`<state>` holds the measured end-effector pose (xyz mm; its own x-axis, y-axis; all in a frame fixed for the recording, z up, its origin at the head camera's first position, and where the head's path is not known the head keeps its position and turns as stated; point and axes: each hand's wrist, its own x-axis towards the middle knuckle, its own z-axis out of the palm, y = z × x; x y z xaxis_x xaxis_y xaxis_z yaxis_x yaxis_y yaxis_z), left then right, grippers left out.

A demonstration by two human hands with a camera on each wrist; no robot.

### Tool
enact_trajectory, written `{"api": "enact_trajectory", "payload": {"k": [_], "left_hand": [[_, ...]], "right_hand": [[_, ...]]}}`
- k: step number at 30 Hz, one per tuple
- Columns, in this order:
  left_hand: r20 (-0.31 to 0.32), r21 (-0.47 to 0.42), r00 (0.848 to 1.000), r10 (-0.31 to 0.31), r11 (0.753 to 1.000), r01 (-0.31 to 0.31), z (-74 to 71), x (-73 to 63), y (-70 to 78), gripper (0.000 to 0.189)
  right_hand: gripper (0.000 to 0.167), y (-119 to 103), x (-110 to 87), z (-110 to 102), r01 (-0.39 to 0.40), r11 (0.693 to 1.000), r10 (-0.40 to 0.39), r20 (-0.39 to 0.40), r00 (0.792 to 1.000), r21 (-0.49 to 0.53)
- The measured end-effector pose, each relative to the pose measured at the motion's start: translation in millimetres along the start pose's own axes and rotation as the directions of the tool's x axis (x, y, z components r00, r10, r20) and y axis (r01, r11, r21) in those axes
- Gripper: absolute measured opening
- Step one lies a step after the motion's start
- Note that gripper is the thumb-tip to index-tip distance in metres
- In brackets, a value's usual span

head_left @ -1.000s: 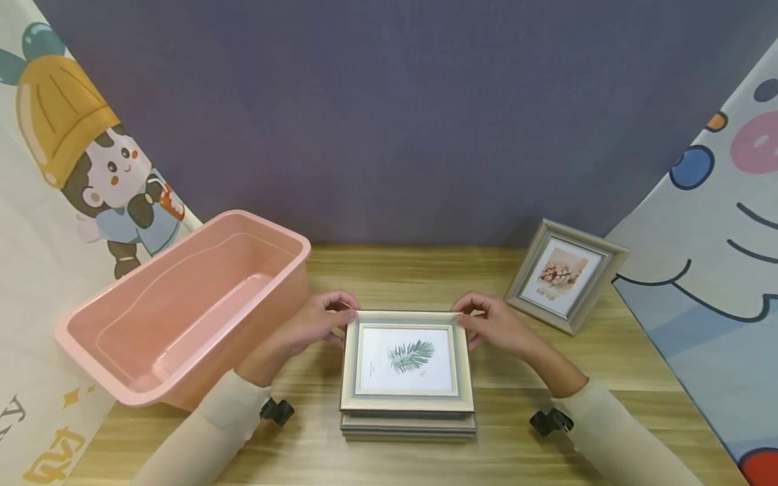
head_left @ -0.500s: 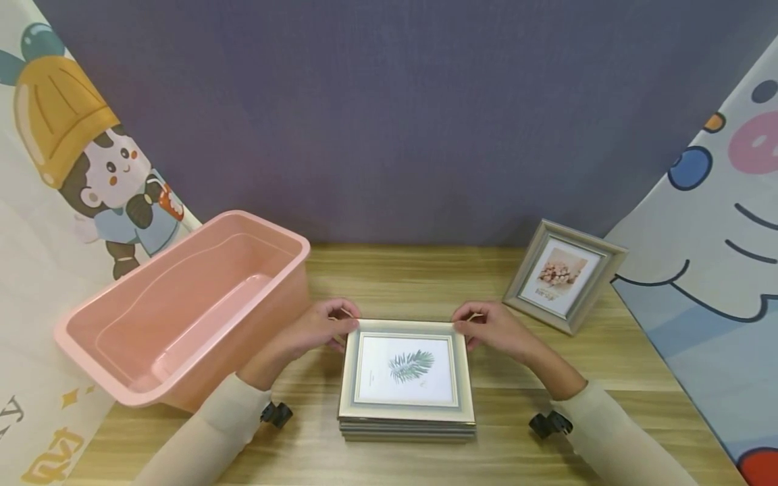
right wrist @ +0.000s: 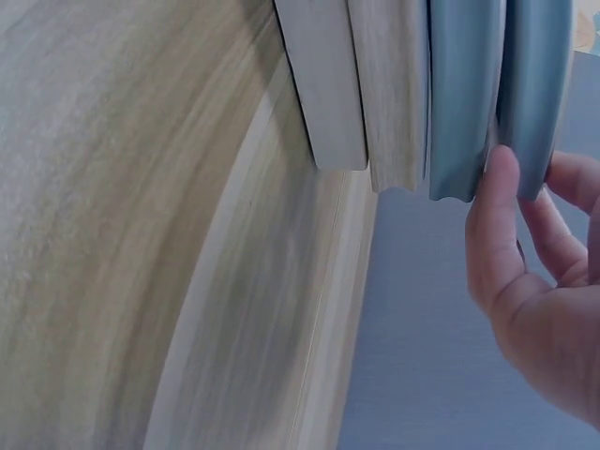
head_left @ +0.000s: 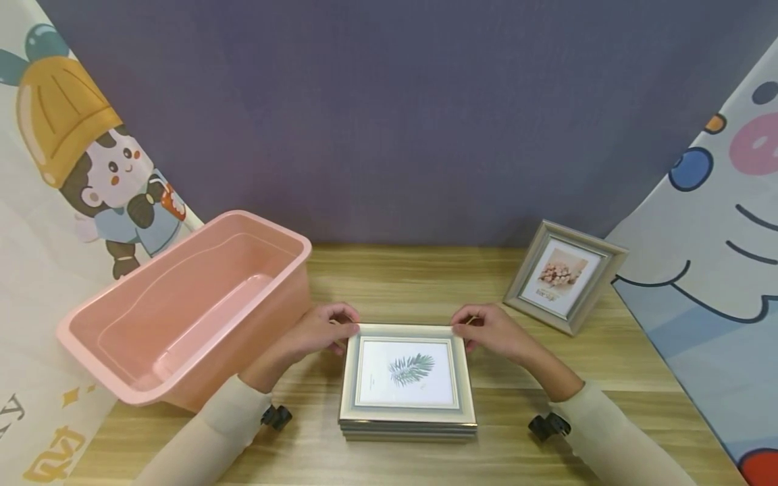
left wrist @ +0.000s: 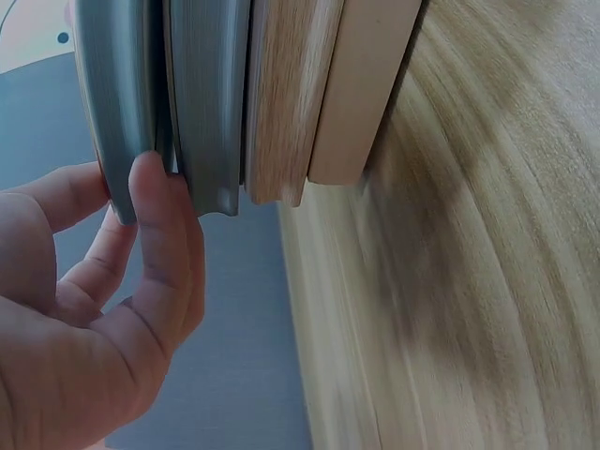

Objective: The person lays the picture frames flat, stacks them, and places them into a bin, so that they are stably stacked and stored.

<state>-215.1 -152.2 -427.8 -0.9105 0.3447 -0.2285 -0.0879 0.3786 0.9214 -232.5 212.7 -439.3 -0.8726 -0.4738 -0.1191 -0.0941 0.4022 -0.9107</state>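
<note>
Topping a stack [head_left: 408,434] at six o'clock: one leaf-print frame [head_left: 407,374], its eleven-o'clock corner pinched by the left hand [head_left: 319,329], one-o'clock by the right hand [head_left: 494,331]; probably stiff, light (front fragile, I suspect), best held by its rim.

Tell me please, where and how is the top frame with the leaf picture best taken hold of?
Probably pinch the leaf frame by both far corners, from left and right: it lies on other frames, but both wrist views show a slim gap beneath it there.
</note>
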Motion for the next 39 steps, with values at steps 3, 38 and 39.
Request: {"api": "enact_trajectory", "payload": {"k": [3, 38, 39], "left_hand": [[-0.004, 0.007, 1.000, 0.000, 1.000, 0.000, 0.4, 1.1, -1.5, 0.016], [-0.016, 0.274, 0.990, 0.141, 0.953, -0.131, -3.7, 16.9, 66.6, 0.028], [-0.012, 0.273, 0.989, 0.149, 0.952, -0.140, -2.9, 18.4, 70.6, 0.028]], "right_hand": [[0.022, 1, 0.0, 0, 0.003, 1.000, -0.003, 0.002, 1.000, -0.013], [0.027, -8, -0.8, -22, 0.007, 0.995, -0.012, -0.057, 0.998, -0.103], [0.028, -11, -1.6, -25, 0.010, 0.995, -0.017, -0.062, 0.998, -0.104]]}}
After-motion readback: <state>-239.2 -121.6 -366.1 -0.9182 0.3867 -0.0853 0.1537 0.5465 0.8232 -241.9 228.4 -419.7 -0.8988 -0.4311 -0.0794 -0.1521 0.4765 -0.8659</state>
